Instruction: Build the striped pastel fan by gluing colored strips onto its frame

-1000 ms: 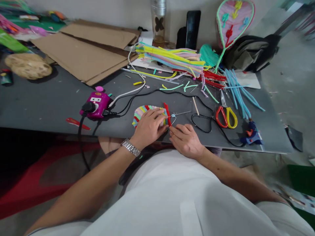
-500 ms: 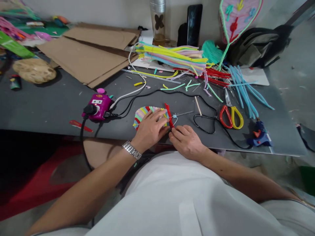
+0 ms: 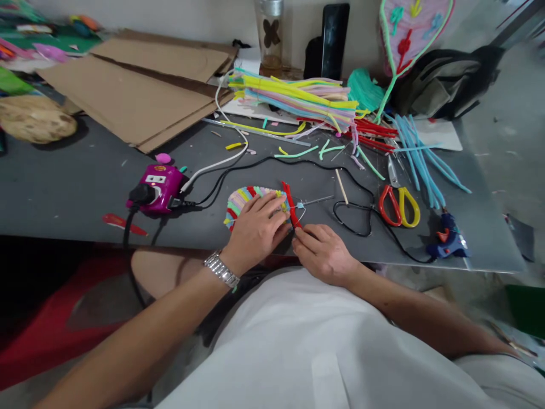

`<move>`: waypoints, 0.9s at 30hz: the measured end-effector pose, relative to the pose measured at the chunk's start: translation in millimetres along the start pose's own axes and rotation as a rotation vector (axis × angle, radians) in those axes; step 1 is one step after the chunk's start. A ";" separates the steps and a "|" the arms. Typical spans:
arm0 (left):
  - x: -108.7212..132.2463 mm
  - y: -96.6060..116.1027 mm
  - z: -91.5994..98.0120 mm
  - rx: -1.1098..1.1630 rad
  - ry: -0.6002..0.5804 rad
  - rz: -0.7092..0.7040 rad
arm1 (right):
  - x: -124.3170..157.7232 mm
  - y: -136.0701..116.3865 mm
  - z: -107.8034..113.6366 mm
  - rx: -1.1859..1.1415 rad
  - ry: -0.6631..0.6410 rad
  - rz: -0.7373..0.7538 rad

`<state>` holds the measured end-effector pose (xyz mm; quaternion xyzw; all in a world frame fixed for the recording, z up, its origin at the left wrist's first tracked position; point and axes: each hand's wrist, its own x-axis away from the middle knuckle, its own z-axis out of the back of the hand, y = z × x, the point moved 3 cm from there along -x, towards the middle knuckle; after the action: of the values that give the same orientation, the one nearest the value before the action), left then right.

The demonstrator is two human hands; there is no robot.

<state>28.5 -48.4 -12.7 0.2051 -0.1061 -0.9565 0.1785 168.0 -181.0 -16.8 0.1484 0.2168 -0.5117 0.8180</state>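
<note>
A small fan-shaped piece of coloured pipe cleaners [image 3: 242,200] lies near the front edge of the dark grey table [image 3: 72,182]. My left hand [image 3: 255,230] rests flat on it, fingers spread, pressing it down. A red pipe cleaner [image 3: 290,204] stands along the piece's right edge. My right hand [image 3: 321,253] pinches the lower end of that red pipe cleaner with thumb and forefinger. A thin wire [image 3: 315,200] runs off to the right from the piece.
A purple power strip [image 3: 155,187] with cables sits left. Red-and-yellow scissors [image 3: 398,205] and a blue glue gun [image 3: 449,241] lie right. A pile of pipe cleaners [image 3: 298,99], cardboard sheets [image 3: 136,91], a bottle [image 3: 271,34], a phone [image 3: 334,42] and a bag [image 3: 443,79] stand behind.
Both hands stay on the piece. My right hand has closed in slightly on the red pipe cleaner's lower end. The camera has shifted a little.
</note>
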 end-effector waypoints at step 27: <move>1.0 1.6 0.4 0.052 0.028 -0.036 | 1.2 6.7 11.0 -0.101 -0.035 -0.094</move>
<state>28.0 -50.3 -12.2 0.2248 -0.1250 -0.9535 0.1572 176.8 -184.2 -7.8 0.0875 0.2346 -0.5405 0.8032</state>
